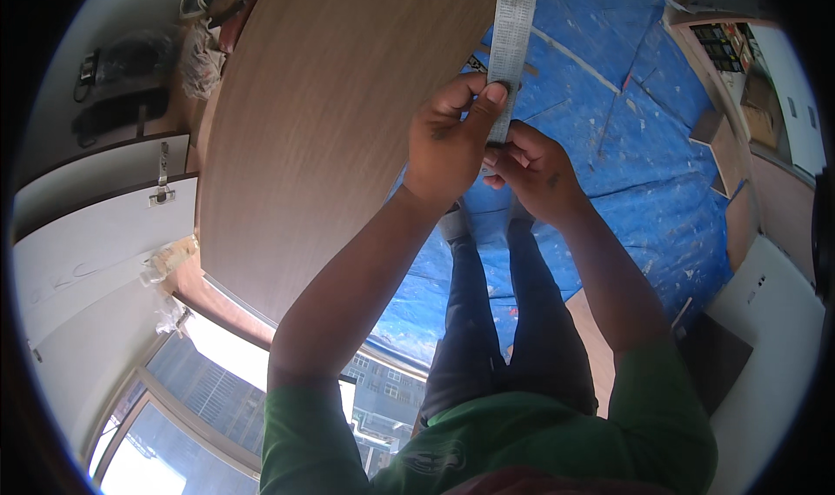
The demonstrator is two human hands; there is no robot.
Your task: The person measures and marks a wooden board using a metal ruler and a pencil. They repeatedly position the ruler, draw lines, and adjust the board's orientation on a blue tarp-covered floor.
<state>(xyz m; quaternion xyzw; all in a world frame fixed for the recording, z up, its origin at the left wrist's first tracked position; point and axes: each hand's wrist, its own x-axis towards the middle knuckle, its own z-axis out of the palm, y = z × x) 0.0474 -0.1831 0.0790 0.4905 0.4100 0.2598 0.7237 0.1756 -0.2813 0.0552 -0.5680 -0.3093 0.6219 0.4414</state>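
A long, flat, pale grey strip (513, 38) covered in fine dark marks runs up out of the top of the view. My left hand (446, 138) is closed on it, its thumb pressed flat against the face of the strip. Just below and to the right, my right hand (541, 171) pinches near the strip's lower end, which is partly hidden by the fingers. Close along the left side of my hands lies a large wood-grain panel (322, 103).
Blue sheeting (609, 182) with pale specks covers the floor under my feet. White cabinet doors (104, 234) with a metal hinge (163, 182) are at the left. A window (200, 399) is at lower left. Boards (715, 147) and a dark panel (713, 360) stand right.
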